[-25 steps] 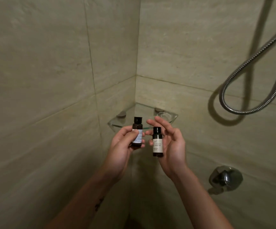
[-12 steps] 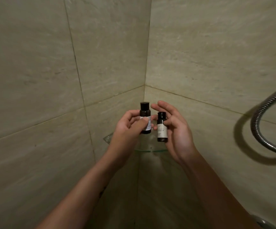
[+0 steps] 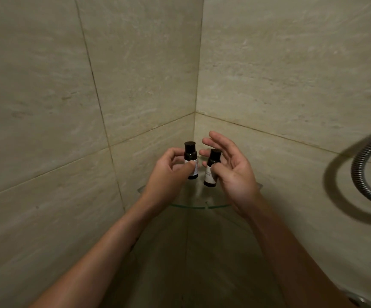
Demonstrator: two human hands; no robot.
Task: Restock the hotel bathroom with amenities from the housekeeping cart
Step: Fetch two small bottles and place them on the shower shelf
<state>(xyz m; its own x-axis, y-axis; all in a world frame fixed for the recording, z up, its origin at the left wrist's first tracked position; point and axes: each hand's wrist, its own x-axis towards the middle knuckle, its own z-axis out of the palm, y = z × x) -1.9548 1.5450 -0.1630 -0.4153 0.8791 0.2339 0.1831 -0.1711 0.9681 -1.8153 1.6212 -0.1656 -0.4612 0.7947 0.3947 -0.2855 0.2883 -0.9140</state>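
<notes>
Two small dark amenity bottles with black caps and pale labels are held over a glass corner shelf (image 3: 199, 206) in the shower corner. My left hand (image 3: 169, 172) grips the left bottle (image 3: 190, 156) upright between thumb and fingers. My right hand (image 3: 233, 172) pinches the right bottle (image 3: 212, 168) with its thumb, the other fingers stretched out above it. This bottle leans slightly to the right. Whether either bottle's base touches the glass cannot be told. Both hands hide most of the shelf.
Beige stone-look tiled walls meet in the corner behind the shelf. A metal shower hose (image 3: 362, 174) loops down at the right edge. A bit of chrome fitting (image 3: 357, 304) shows at the bottom right.
Both hands have carried the bottles forward toward the corner shelf. The view has swung left and down, so the hose slid to the right edge and the wall tap left the frame.
</notes>
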